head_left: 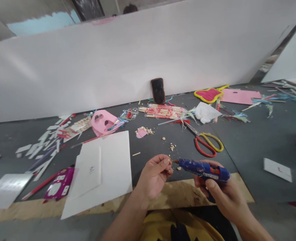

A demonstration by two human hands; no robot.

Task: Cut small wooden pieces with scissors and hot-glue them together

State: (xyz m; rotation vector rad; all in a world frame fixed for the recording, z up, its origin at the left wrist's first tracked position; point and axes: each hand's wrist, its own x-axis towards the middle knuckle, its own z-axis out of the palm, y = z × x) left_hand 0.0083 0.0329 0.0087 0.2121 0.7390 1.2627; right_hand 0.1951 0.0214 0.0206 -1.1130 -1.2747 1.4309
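Note:
My right hand is wrapped round a blue hot glue gun, its nozzle pointing left. At the nozzle's tip, my left hand pinches a tiny pale piece between thumb and forefinger; its exact kind is too small to tell. Similar small beige bits lie in a loose cluster just beyond the fingers. Farther back, more of them surround a small pink cutout with a pale edge. To the right lie large scissors with one red and one yellow handle, blades pointing away.
White sheets lie left, beside a purple case and scattered white strips. A pink mask-like cutout, bagged sticks and a phone line the back, below a white partition. A white card lies right.

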